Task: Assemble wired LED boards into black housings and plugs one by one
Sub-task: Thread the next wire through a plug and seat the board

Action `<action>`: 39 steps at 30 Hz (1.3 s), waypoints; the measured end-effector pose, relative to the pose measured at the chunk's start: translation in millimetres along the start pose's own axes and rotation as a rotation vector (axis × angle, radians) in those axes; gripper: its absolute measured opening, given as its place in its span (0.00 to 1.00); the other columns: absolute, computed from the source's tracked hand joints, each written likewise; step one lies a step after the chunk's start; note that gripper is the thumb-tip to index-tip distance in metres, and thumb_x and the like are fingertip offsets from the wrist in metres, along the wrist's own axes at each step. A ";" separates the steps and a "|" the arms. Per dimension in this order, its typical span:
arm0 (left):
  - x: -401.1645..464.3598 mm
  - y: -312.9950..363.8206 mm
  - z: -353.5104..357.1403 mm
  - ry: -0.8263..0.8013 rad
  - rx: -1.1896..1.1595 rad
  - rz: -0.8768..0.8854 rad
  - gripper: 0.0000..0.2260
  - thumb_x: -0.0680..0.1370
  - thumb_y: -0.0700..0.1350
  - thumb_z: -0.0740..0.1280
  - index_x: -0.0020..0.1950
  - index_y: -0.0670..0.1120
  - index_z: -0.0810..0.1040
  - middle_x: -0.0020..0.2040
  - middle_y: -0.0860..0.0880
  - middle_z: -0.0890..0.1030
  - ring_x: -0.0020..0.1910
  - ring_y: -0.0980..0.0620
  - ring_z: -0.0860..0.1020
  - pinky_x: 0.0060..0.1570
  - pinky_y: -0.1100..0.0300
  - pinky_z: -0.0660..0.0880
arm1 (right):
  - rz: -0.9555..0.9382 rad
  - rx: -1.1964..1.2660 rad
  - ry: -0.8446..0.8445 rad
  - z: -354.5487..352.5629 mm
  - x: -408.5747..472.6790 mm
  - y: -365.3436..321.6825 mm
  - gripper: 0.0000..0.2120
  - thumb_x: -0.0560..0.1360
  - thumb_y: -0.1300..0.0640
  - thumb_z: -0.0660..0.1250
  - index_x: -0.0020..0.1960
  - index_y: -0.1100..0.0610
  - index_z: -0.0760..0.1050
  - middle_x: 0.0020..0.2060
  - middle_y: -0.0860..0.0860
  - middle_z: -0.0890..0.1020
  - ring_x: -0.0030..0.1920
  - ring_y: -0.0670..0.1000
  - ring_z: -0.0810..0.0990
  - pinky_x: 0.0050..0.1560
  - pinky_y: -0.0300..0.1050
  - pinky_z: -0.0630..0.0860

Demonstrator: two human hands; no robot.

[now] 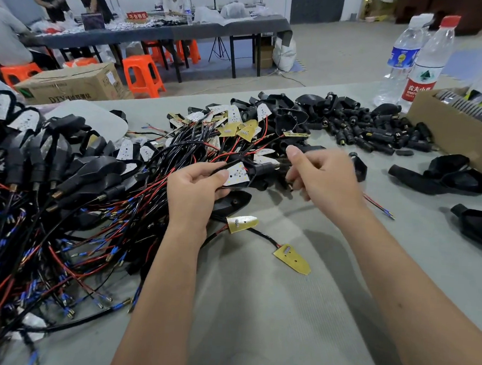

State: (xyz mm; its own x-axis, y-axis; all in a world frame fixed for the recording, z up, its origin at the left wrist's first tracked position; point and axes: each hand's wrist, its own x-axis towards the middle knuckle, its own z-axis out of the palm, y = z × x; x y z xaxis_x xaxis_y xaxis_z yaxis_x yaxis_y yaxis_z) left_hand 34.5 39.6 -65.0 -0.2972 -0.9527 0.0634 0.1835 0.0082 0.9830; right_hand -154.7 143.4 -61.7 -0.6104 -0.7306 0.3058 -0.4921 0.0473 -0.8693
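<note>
LED board point(237, 175) amid tangled wires point(67, 235)

Right hand point(320, 176) motion-blurred; cardboard box point(448, 131) cut by right edge.

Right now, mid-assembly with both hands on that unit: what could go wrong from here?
1. The left hand holds the LED board in its black housing right above the tangled wire pile; its leads may snag neighbouring wires and drag them along.
2. The right hand looks blurred, so it is likely moving fast; the plug at its fingers could slip or seat crooked.
3. Two loose yellow boards lie near the forearms and could be swept off.
</note>
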 end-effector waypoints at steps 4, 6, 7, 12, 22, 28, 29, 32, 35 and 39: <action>0.8 -0.4 0.3 0.028 0.028 0.024 0.07 0.77 0.34 0.71 0.45 0.44 0.87 0.39 0.46 0.86 0.38 0.52 0.85 0.37 0.64 0.79 | -0.377 -0.442 -0.048 -3.9 2.4 -3.0 0.13 0.74 0.41 0.73 0.53 0.48 0.83 0.46 0.44 0.80 0.43 0.42 0.76 0.44 0.44 0.72; 0.8 -1.0 0.8 0.014 0.042 0.035 0.07 0.78 0.37 0.71 0.44 0.44 0.87 0.37 0.46 0.86 0.35 0.53 0.83 0.35 0.65 0.78 | -0.357 -0.597 -0.197 0.8 0.7 0.2 0.16 0.74 0.41 0.74 0.59 0.46 0.82 0.50 0.45 0.80 0.49 0.48 0.78 0.47 0.48 0.76; 0.7 -1.2 0.9 0.004 0.055 0.043 0.07 0.79 0.39 0.71 0.43 0.44 0.87 0.37 0.46 0.85 0.33 0.54 0.81 0.34 0.65 0.77 | -0.356 -0.621 -0.215 3.0 -1.0 -0.2 0.14 0.75 0.42 0.73 0.57 0.46 0.83 0.48 0.45 0.81 0.49 0.50 0.79 0.46 0.50 0.77; -2.2 5.9 7.3 -0.075 -0.192 -0.019 0.18 0.84 0.56 0.64 0.50 0.43 0.85 0.44 0.43 0.87 0.40 0.50 0.83 0.42 0.60 0.81 | -0.295 -0.357 -0.201 2.7 0.2 -7.9 0.05 0.75 0.49 0.75 0.46 0.50 0.85 0.32 0.48 0.82 0.34 0.50 0.77 0.36 0.47 0.74; -28.1 40.8 14.9 -0.578 0.151 -0.221 0.13 0.86 0.53 0.60 0.54 0.45 0.79 0.39 0.43 0.86 0.38 0.44 0.86 0.39 0.56 0.83 | 0.206 0.549 -0.213 33.8 18.3 -72.6 0.08 0.79 0.59 0.71 0.48 0.65 0.79 0.32 0.55 0.82 0.22 0.44 0.69 0.19 0.35 0.63; -26.8 74.0 -81.1 -0.119 0.656 -0.017 0.07 0.84 0.43 0.64 0.52 0.42 0.80 0.33 0.47 0.84 0.26 0.52 0.74 0.32 0.59 0.70 | 0.246 0.371 -0.404 124.4 15.8 -126.7 0.08 0.82 0.58 0.67 0.46 0.61 0.75 0.28 0.54 0.82 0.21 0.46 0.72 0.20 0.36 0.65; -27.9 76.5 -99.2 -0.014 0.807 0.045 0.07 0.83 0.44 0.65 0.50 0.44 0.82 0.35 0.46 0.84 0.31 0.50 0.77 0.36 0.57 0.70 | 0.228 0.361 -0.446 143.4 11.7 -136.1 0.08 0.82 0.59 0.66 0.46 0.61 0.75 0.30 0.57 0.82 0.21 0.47 0.72 0.20 0.36 0.65; -39.8 80.4 -146.6 0.337 1.109 0.182 0.05 0.80 0.44 0.67 0.49 0.48 0.83 0.41 0.47 0.84 0.45 0.43 0.80 0.43 0.55 0.72 | 0.188 0.422 -0.588 204.9 -1.2 -168.1 0.07 0.84 0.59 0.63 0.49 0.61 0.75 0.33 0.58 0.81 0.24 0.49 0.72 0.20 0.38 0.65; -47.1 80.8 -181.4 0.656 1.243 0.225 0.08 0.79 0.44 0.66 0.56 0.48 0.83 0.50 0.43 0.82 0.51 0.38 0.79 0.46 0.51 0.72 | 0.217 0.435 -0.676 259.9 -11.9 -194.1 0.12 0.83 0.55 0.65 0.49 0.64 0.76 0.33 0.58 0.82 0.26 0.50 0.74 0.21 0.38 0.67; -45.2 74.9 -212.4 0.729 1.310 0.070 0.11 0.79 0.42 0.65 0.60 0.48 0.81 0.54 0.42 0.79 0.47 0.41 0.76 0.42 0.52 0.69 | 0.119 0.035 -0.559 299.4 -16.6 -195.3 0.17 0.75 0.50 0.75 0.46 0.65 0.83 0.37 0.58 0.86 0.40 0.58 0.86 0.42 0.52 0.85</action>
State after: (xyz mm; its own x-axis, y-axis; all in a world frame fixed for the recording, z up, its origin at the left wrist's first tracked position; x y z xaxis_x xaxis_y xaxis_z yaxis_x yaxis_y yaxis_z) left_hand 260.6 18.8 -30.9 0.2681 -0.8737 0.4059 -0.8857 -0.0578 0.4606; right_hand 137.4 -57.7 -13.4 -0.2341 -0.9715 -0.0386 -0.4136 0.1354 -0.9003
